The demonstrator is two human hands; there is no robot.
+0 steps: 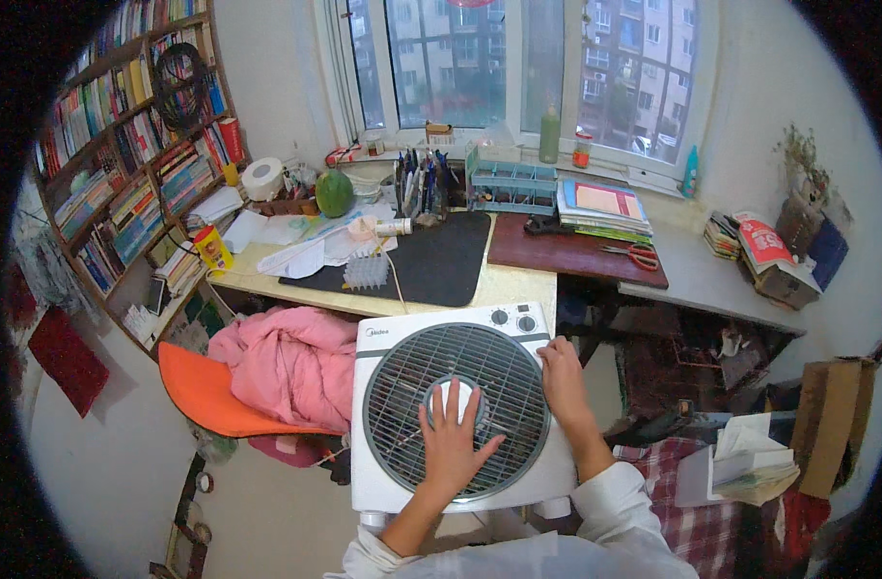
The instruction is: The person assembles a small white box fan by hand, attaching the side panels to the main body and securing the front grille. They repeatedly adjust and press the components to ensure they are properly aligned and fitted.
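A white box fan (369,487) with a round dark grey grille (393,386) lies face up in front of me, tilted slightly, its two dark knobs (513,319) at the far right corner. My left hand (451,444) rests on the grille with its fingers spread, over the pale round hub (475,399) at the centre. At the fan's right edge, below the knobs, my right hand (565,381) has its fingers bent over the casing. Its thumb is partly hidden from view.
Beyond the fan, a desk holds a black mat (446,265), a green melon (335,194), pens (422,183) and red-handled scissors (642,257). An orange chair (195,396) with a pink quilt (291,362) stands left. A plaid cloth (697,492) and papers (745,463) lie right.
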